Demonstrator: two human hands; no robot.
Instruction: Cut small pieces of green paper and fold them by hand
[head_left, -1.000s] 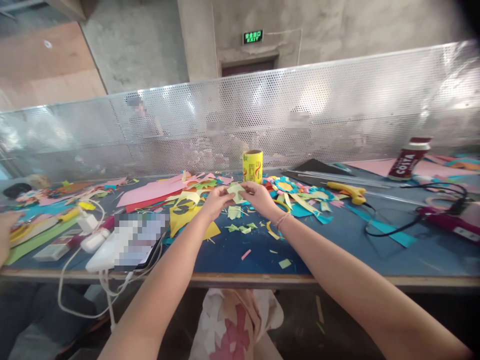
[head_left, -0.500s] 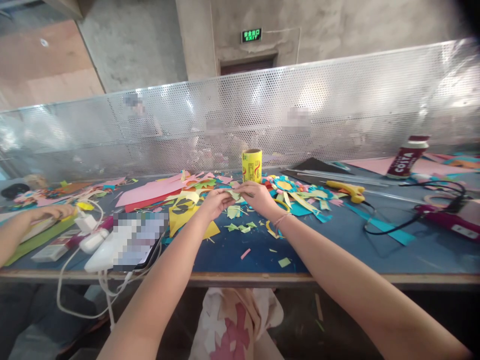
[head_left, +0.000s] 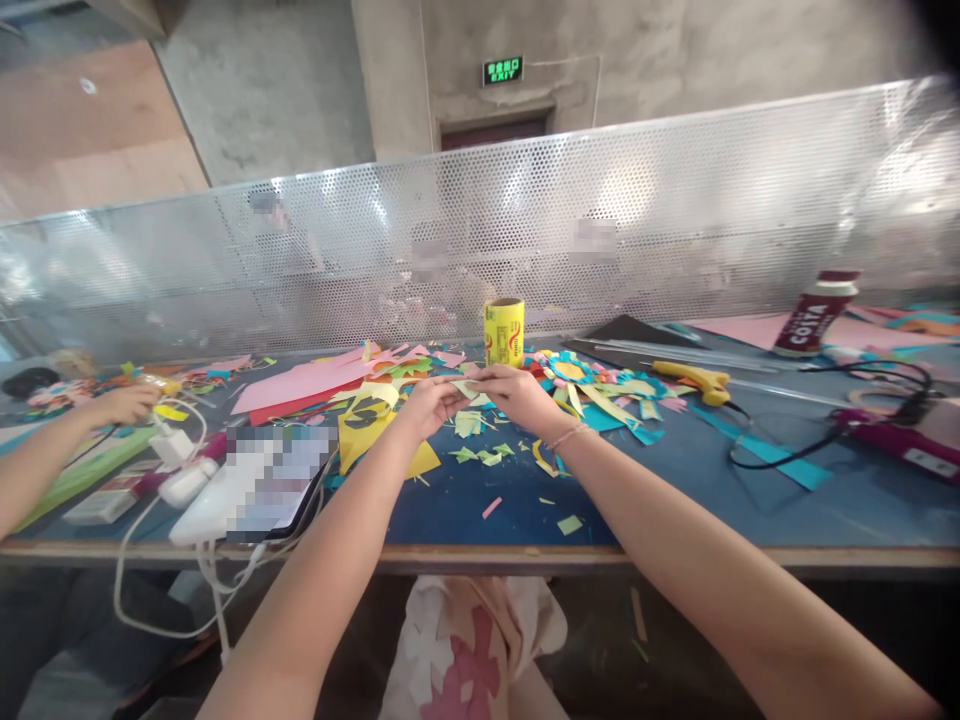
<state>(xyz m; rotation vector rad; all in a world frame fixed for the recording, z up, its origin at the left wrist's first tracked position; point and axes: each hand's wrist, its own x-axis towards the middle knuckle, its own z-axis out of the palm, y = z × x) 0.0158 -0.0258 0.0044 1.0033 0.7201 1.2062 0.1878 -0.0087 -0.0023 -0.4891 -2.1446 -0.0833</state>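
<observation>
"Hands first. Their state?"

"Left hand (head_left: 433, 405) and right hand (head_left: 521, 393), one pair: fingertips of both pinching one small piece of pale green paper (head_left: 466, 388). Bracelet (head_left: 568, 434), one, on the right wrist."

"Location of that piece?"

"Between the two hands, over the table (head_left: 450, 510); partly covered by fingers, its full outline impossible to tell. Take it as the centre of the dial, twelve being away from the wearer."

"Near items, then."

"Six o'clock: pale green scraps (head_left: 484, 456), loose cluster; beyond them, nearer the wearer, a pink sliver (head_left: 492, 508). Five: a pale green offcut (head_left: 569, 525), single. Eight: a yellow sheet (head_left: 356, 452), beside the left forearm. One: a yellow roll (head_left: 505, 335), upright, hollow at the top. Three: a heap of cut paper (head_left: 592, 375), blue, yellow and pink."

"Outlying items?"

"Nine: pink sheets (head_left: 296, 385), lying partly over a red one. Eight, farther out: a phone (head_left: 285, 490), screen blurred out, cables round it. Three, past the heap: a yellow glue gun (head_left: 694, 383), black cord attached. Between two and three: a dark red bottle (head_left: 816, 312), lettered COSTA. Between three and four: a blue strip (head_left: 776, 455), flat."

"Other persons?"

"Far out at nine: a co-worker's hand (head_left: 127, 405), its grip too blurred to tell."
</observation>
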